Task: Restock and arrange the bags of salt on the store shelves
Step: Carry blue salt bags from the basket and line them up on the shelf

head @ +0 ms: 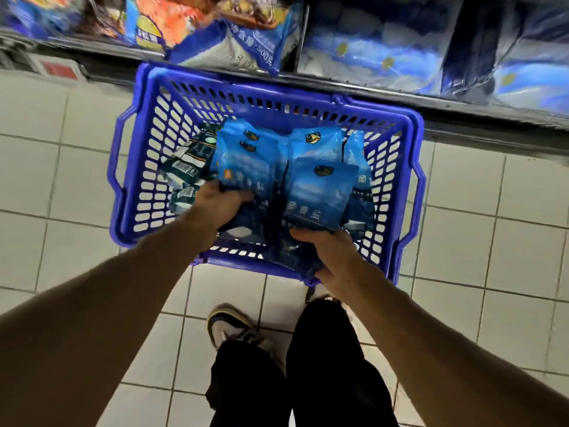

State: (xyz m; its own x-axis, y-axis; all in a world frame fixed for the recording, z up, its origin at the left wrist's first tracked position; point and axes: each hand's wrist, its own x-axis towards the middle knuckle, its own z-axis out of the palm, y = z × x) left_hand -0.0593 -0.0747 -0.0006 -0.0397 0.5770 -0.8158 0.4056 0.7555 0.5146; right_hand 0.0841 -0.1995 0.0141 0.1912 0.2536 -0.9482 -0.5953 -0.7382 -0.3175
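A blue plastic basket [147, 143] stands on the tiled floor in front of the shelf. It holds several blue salt bags and some dark green bags [187, 161] at its left side. My left hand [215, 208] grips the lower edge of a stack of blue salt bags [243, 161] in the basket's middle. My right hand [332, 257] holds another blue salt bag [320, 192] by its bottom edge, near the basket's front rim. More blue bags [317, 140] lie behind it.
The low shelf [400, 90] runs along the top, stocked with blue and white bags [369, 44] at right and orange and blue packs [172, 23] at left. A red price tag [58, 70] hangs at its left. My legs and shoe [234, 328] stand on white tiles.
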